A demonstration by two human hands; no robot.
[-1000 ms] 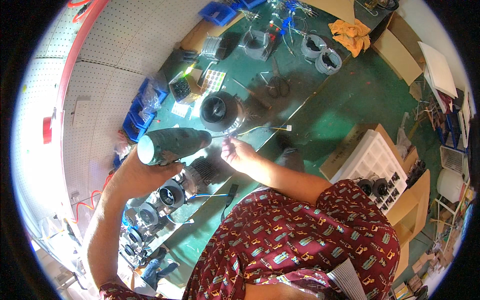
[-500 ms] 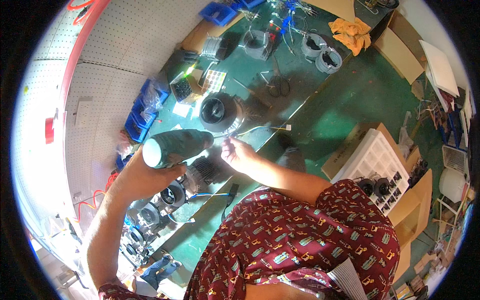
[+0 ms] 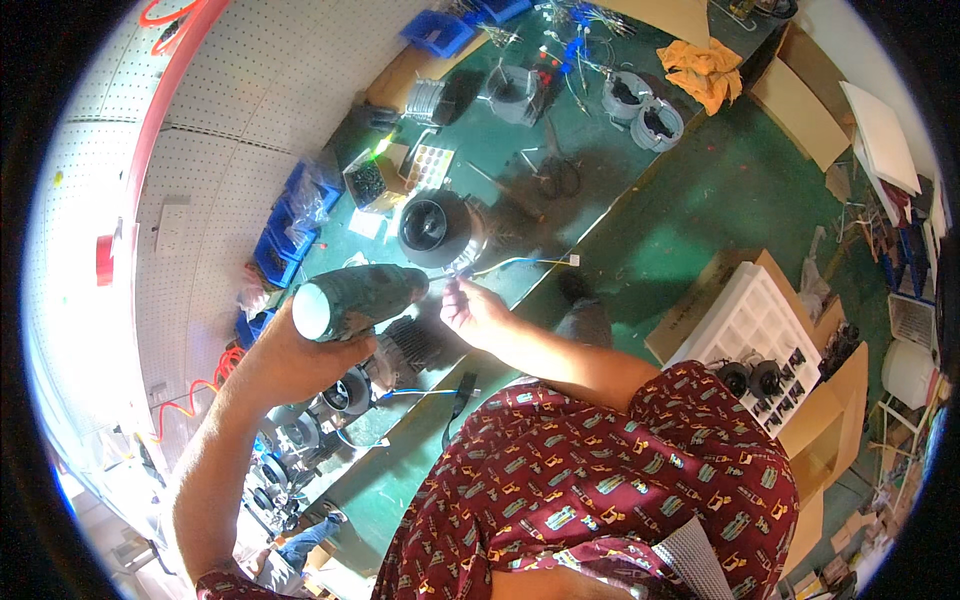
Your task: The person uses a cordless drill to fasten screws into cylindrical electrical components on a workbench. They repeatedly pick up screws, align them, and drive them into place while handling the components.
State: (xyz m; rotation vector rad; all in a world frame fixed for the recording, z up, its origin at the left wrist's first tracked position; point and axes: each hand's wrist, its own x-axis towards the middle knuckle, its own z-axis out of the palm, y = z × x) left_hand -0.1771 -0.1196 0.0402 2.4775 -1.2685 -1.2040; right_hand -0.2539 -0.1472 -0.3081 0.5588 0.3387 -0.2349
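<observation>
My left hand (image 3: 318,362) is wrapped round the handle of a dark green power screwdriver (image 3: 372,294). Its thin bit reaches right toward the fingertips of my right hand (image 3: 474,312). Those fingers are pinched together at the bit's tip; whatever is between them is too small to make out. Just beyond stands a round black fan (image 3: 424,225) with a silvery metal body, on the green bench (image 3: 500,140). From beside my right fingertips a thin cable runs right to a white connector (image 3: 574,260).
More fan units (image 3: 346,392) line the bench at the lower left. Blue bins (image 3: 276,252) stand along the pegboard wall. Past the fan are a box of small dark parts (image 3: 368,182), a sticker sheet (image 3: 430,167) and scissors (image 3: 558,178). At right, a white tray (image 3: 740,312) sits in cardboard.
The screwdriver's rear end has shifted slightly right and down. My right hand stays pinched at the bit's tip, its fingers a little changed in pose.
</observation>
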